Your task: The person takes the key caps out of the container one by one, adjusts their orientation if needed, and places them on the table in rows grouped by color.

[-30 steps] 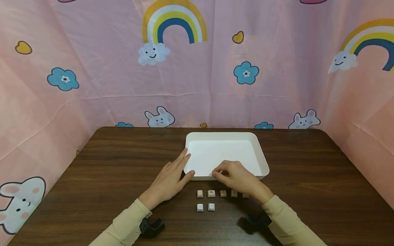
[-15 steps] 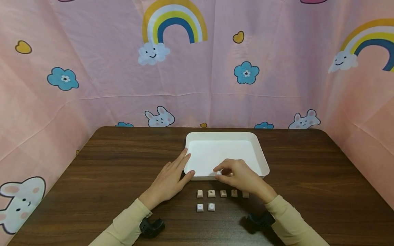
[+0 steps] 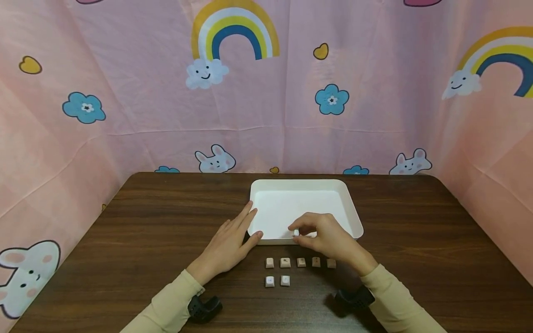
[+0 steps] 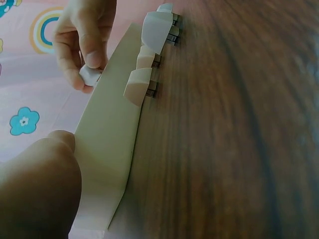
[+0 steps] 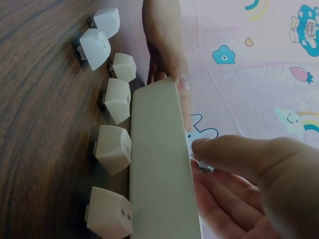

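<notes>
A white keycap (image 3: 296, 232) is pinched between the thumb and fingers of my right hand (image 3: 329, 237), just over the near rim of a shallow white tray (image 3: 283, 208). In the left wrist view that keycap (image 4: 90, 75) shows between thumb and fingertip beside the tray wall (image 4: 107, 134). My left hand (image 3: 225, 245) touches the tray's left side with extended fingers, its thumb at the near left corner. On the table before the tray lies a row of several beige keycaps (image 3: 285, 262); two white keycaps (image 3: 269, 281) sit nearer to me.
The dark wood table (image 3: 187, 199) extends on both sides of the tray. Behind it hangs a pink curtain (image 3: 266, 106) printed with rainbows and rabbits. A black band (image 3: 204, 309) is on the left wrist and another band (image 3: 355, 297) on the right.
My right hand has risen slightly, and its finger and thumb have parted a little, bringing the white keycap into sight. The left hand, tray and keycaps on the table stay put.
</notes>
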`<act>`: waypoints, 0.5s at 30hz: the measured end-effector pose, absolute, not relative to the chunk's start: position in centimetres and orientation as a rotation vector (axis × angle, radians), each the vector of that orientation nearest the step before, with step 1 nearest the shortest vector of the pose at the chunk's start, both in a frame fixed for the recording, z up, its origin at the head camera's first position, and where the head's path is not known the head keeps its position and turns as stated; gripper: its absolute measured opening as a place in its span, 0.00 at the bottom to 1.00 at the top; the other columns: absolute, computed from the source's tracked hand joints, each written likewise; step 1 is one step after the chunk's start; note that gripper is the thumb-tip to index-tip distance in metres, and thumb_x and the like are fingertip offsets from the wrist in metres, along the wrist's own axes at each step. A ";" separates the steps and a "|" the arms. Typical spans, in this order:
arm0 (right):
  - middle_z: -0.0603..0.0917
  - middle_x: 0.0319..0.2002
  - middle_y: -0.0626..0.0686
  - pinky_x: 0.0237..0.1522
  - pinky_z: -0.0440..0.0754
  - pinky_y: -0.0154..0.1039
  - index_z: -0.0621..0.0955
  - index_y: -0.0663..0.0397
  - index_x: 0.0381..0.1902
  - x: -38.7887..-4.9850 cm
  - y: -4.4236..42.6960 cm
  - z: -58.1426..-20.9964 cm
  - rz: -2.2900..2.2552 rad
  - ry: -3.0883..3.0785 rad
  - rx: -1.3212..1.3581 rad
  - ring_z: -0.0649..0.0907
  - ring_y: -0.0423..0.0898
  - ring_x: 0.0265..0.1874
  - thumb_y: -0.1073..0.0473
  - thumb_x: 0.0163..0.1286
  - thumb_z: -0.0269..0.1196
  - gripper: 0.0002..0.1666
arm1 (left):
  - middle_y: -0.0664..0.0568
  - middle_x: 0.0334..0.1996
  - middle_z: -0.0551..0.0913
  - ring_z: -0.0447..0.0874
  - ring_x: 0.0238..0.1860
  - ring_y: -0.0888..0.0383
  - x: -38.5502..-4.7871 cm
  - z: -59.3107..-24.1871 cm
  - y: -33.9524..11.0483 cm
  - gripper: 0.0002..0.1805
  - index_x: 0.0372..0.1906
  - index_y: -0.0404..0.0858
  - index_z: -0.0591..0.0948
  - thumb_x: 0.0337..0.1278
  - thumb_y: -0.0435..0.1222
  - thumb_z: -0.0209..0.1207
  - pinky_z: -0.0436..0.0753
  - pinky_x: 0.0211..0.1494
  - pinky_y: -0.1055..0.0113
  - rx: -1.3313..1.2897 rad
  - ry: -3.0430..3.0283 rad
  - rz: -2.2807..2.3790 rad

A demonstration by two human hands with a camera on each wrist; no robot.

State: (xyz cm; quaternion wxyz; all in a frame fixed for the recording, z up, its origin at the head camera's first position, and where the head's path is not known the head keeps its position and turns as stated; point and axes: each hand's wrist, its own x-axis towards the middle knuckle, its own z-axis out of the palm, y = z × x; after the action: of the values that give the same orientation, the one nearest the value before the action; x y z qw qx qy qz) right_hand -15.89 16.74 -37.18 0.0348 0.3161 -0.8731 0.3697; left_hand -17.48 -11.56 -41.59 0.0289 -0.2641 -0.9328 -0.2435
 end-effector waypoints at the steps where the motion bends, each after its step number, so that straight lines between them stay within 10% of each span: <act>1: 0.89 0.43 0.52 0.47 0.87 0.37 0.87 0.59 0.47 -15.9 16.7 -37.2 1.155 -2.681 0.963 0.88 0.41 0.39 0.67 0.65 0.71 0.13 | 0.52 0.84 0.45 0.61 0.78 0.43 -17.5 -41.6 -11.6 0.39 0.82 0.42 0.56 0.78 0.59 0.45 0.60 0.75 0.34 -0.814 -2.877 -0.749; 15: 0.88 0.49 0.58 0.44 0.87 0.32 0.86 0.63 0.51 -15.1 16.7 -36.8 1.379 -2.662 0.774 0.91 0.53 0.44 0.69 0.64 0.71 0.16 | 0.52 0.83 0.46 0.62 0.77 0.43 -17.6 -41.8 -11.6 0.39 0.82 0.42 0.56 0.78 0.58 0.46 0.61 0.74 0.33 -0.823 -2.852 -0.746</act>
State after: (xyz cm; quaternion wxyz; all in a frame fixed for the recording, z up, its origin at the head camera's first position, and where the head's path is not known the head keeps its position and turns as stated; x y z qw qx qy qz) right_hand -15.12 16.74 -36.82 0.0229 0.2499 -0.8596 0.4452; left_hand -17.56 -11.61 -41.84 0.0404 -0.2687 -0.9311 -0.2434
